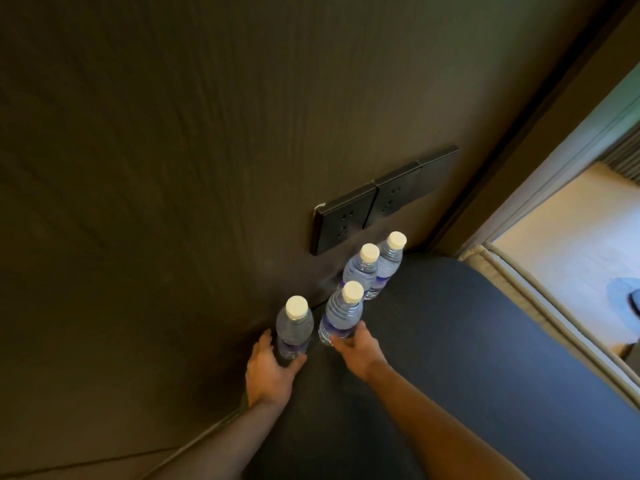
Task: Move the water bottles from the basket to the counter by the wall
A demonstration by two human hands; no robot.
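Surface: a dark counter [467, 341] is seen against a dark panelled wall [173, 150]; socket plates [374, 202] are mounted just above it.
Bottles placed: two capped water bottles, rear bottle A [389, 268] and rear bottle B [362, 271], are stood upright by the wall.
Left hand [268, 372]: wrapped around the base of the left bottle [293, 329], held upright close to the wall.
Right hand [356, 351]: closed on the lower part of the right bottle [341, 317].
Basket: not in view.
Progress: two bottles judged delivered, two being set down; whether more remain cannot be told.
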